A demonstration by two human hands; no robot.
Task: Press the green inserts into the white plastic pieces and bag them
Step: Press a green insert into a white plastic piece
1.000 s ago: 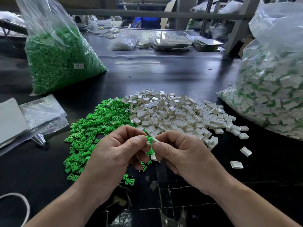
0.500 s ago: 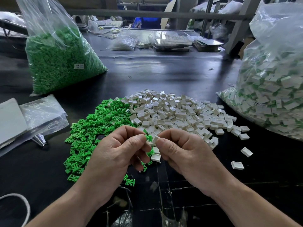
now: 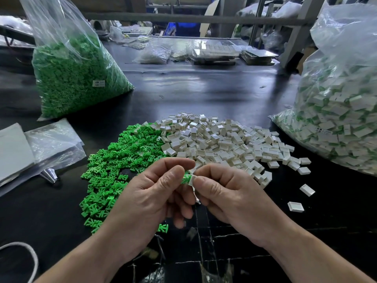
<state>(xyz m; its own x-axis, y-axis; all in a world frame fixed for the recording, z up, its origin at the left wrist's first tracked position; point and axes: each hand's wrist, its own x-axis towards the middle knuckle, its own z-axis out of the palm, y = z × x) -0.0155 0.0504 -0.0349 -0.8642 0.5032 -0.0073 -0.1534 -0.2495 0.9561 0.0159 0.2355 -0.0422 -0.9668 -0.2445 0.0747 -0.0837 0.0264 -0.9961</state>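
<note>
- Pinching a green insert (image 3: 185,178) between thumb and forefinger, the left hand (image 3: 151,201) holds it against a white piece (image 3: 191,179); on my feed the two parts touch.
- The right hand (image 3: 230,199) grips that white piece between thumb and curled forefinger, so both hands are clamped on their parts and meet fingertip to fingertip, low over the near side of the table (image 3: 204,94).
- I cannot tell how far the insert sits inside the piece, because the fingers hide the joint.
- Just beyond the hands I see a green pile (image 3: 114,166) on the left and a white pile (image 3: 224,144) on the right, their edges running into each other.
- Two loose pieces (image 3: 295,206) lie on the table to the right of the white pile, apart from it.
- A stray insert (image 3: 163,228) lies on the table just under the left hand's curled fingers.
- At far left stands a clear green bag (image 3: 75,78) packed with inserts.
- At the right edge a larger right bag (image 3: 342,119) holds white pieces with green showing among them.
- Some flat bags (image 3: 53,144) lie stacked at the left edge, with a metal cone (image 3: 50,174) just beside them.
- A white cord (image 3: 30,252) loops in at the bottom left corner.
</note>
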